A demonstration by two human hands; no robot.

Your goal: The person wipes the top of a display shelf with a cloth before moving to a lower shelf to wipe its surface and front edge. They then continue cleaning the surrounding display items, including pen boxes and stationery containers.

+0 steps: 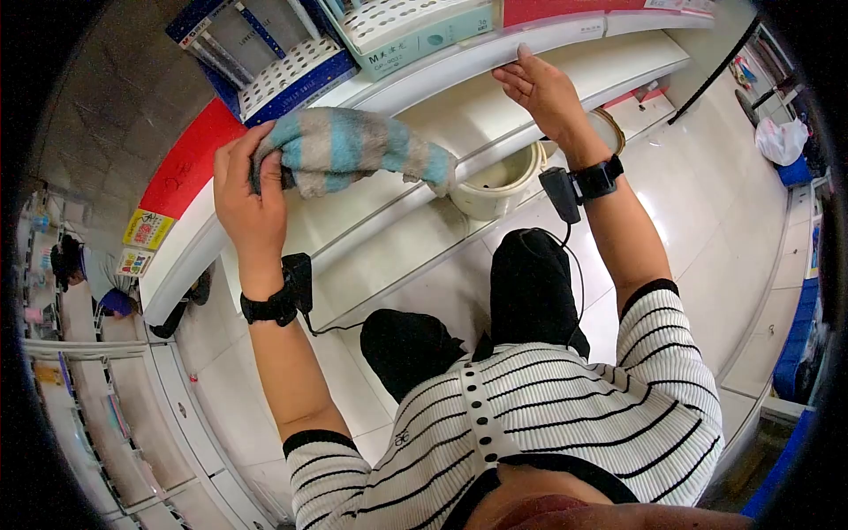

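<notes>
While the left hand grips one end of the cloth, thumb on the near side and fingers over the top, the right hand holds nothing that shows. Its fingers are half bent and loosely apart, with the tips at the shelf edge; whether they press on it, I cannot tell.

The cloth, striped grey and blue, lies between the hands, directly to the right of the left one and well apart from the right one. Its long axis runs sideways, from a bunched, thick part at the left fingers to a narrow tail that slopes down rightward, towards the bucket. So the left hand is plainly the nearer, being on the cloth itself, and only the loose tail points the right hand's way, low and to its left.

Each wrist wears a black band with a small box and cable. Behind the cloth runs the same shelf edge, with a blue box and a green box above it. Below is a lower shelf, and the bucket is just beside the cloth's tail; contact there is unclear. Farther out, another person is at the left, and a white bag at the far right.
</notes>
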